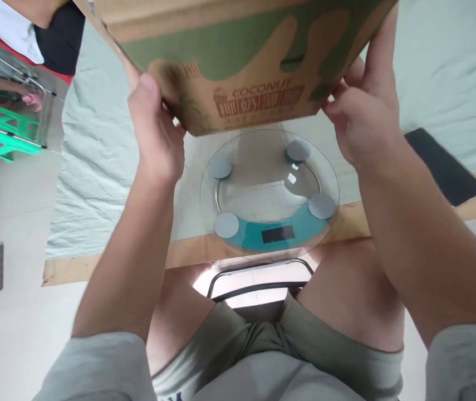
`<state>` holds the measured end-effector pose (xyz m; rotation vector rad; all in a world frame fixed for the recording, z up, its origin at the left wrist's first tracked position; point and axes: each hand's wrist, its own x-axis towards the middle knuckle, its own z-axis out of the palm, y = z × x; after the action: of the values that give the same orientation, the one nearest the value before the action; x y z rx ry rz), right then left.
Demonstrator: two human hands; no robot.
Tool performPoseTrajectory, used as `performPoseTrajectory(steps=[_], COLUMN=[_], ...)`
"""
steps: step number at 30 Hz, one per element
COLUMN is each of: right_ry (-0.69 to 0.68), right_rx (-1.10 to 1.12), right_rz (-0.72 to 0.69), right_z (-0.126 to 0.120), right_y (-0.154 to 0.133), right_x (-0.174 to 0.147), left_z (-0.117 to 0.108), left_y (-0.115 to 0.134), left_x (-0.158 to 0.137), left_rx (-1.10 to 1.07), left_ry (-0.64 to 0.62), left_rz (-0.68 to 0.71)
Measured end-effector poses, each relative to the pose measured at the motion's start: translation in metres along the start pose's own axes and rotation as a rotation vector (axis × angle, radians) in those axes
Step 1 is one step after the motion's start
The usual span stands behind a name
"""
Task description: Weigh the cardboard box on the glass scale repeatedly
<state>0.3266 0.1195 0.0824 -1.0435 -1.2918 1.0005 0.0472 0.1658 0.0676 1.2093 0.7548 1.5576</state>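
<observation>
A cardboard box (238, 61) with a green print and the word COCONUT is held up at the top of the view, its upper part cut off by the frame. My left hand (156, 125) grips its lower left corner, thumb on the front face. On the opposite side my right hand (365, 114) is closed around the lower right edge. Below the box, apart from it, a round glass weighing scale (258, 192) lies on the table near the front edge. Four would-be details aside, its blue panel bears a dark display with no readable figures.
A pale green cloth (91, 139) covers the table, whose wooden edge (70, 270) runs along the front. A black phone-like slab (444, 164) lies at the right. At the left are a green plastic stool (4, 125), metal legs and part of another person (16, 83).
</observation>
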Motion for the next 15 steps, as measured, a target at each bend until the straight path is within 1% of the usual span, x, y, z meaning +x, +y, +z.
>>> performPoseTrajectory(steps=[2, 3, 5, 6, 9, 12, 15], right_ry=[-0.013, -0.018, -0.035, -0.05, -0.102, -0.057, -0.028], right_rx=[0.009, 0.019, 0.049, 0.061, 0.094, 0.185, 0.241], right_rz=[0.002, 0.006, 0.014, 0.019, 0.04, 0.013, -0.024], right_z=[0.0, -0.001, -0.003, -0.005, -0.008, -0.009, -0.008], right_y=[0.01, 0.016, 0.031, 0.038, 0.062, 0.086, 0.105], right_x=[0.025, 0.035, 0.051, 0.058, 0.069, 0.075, 0.079], left_z=[-0.001, -0.002, -0.005, -0.007, -0.011, -0.012, -0.014], left_y=[-0.008, -0.013, -0.023, -0.029, -0.044, -0.049, -0.05], left_x=[0.027, 0.035, 0.043, 0.042, 0.03, 0.018, 0.015], left_rx=[0.071, 0.119, 0.161, 0.17, 0.19, 0.224, 0.22], left_ry=[-0.053, -0.067, -0.057, -0.056, -0.078, -0.123, -0.101], left_rz=[-0.028, -0.065, -0.142, -0.17, -0.19, -0.222, -0.269])
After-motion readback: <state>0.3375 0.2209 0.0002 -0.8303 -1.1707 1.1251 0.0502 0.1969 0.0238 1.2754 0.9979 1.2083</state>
